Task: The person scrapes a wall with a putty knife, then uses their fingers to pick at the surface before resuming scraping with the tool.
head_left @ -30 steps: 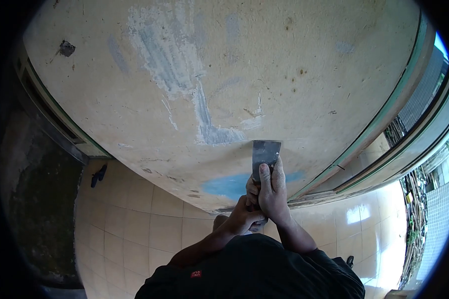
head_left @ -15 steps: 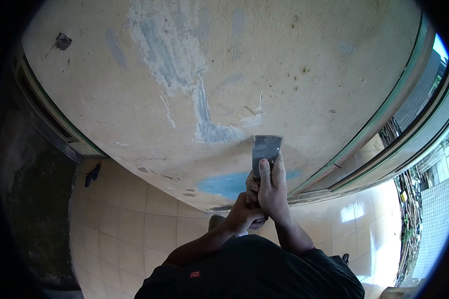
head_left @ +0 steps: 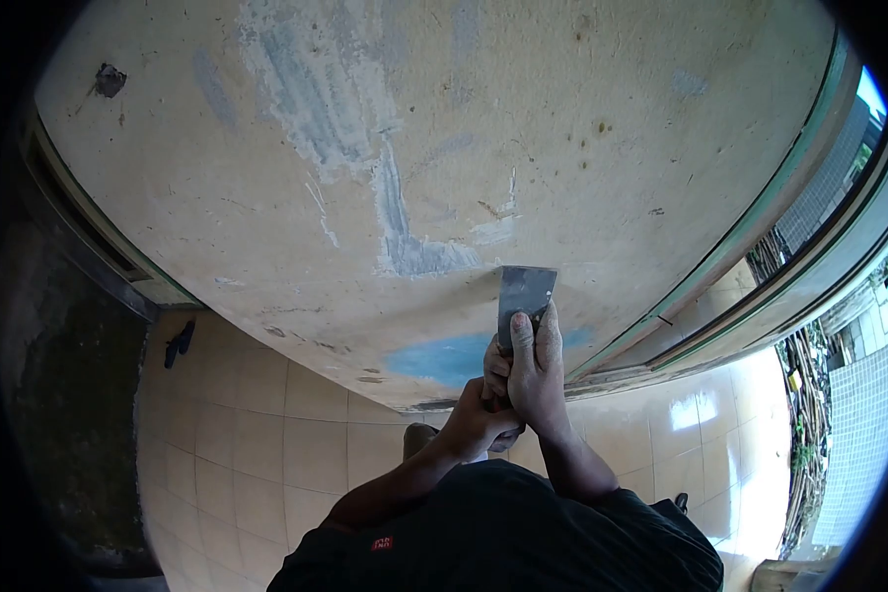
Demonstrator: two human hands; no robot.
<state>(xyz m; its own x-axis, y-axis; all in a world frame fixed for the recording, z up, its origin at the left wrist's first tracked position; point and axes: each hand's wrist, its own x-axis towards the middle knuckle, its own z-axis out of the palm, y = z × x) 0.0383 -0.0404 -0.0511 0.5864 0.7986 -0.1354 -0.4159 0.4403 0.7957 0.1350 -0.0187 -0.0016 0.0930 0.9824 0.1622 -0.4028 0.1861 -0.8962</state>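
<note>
A putty knife (head_left: 526, 294) with a wide grey metal blade points up at the wall (head_left: 602, 187), its straight edge at or close to the surface. My right hand (head_left: 539, 370) is wrapped round it, thumb and a finger stretched along the blade and dusted pale. Beside and below, my left hand (head_left: 483, 414) is closed round the lower part of the same tool. The handle is mostly hidden by the hands. Up and left of the blade lies an L-shaped grey-white filler patch (head_left: 419, 259). A blue painted patch (head_left: 439, 360) shows on the wall behind the hands.
A larger filler patch (head_left: 321, 89) covers the upper wall, with a hole (head_left: 110, 80) at the far left. Tiled floor (head_left: 237, 434) runs below, with dark footwear (head_left: 179, 344) at left. A green-edged frame (head_left: 740, 232) and a pile of sticks (head_left: 807, 434) are at right.
The wall marks have shifted slightly left and up in the view. Both hands and the putty knife keep nearly the same place in the picture, with the same grip.
</note>
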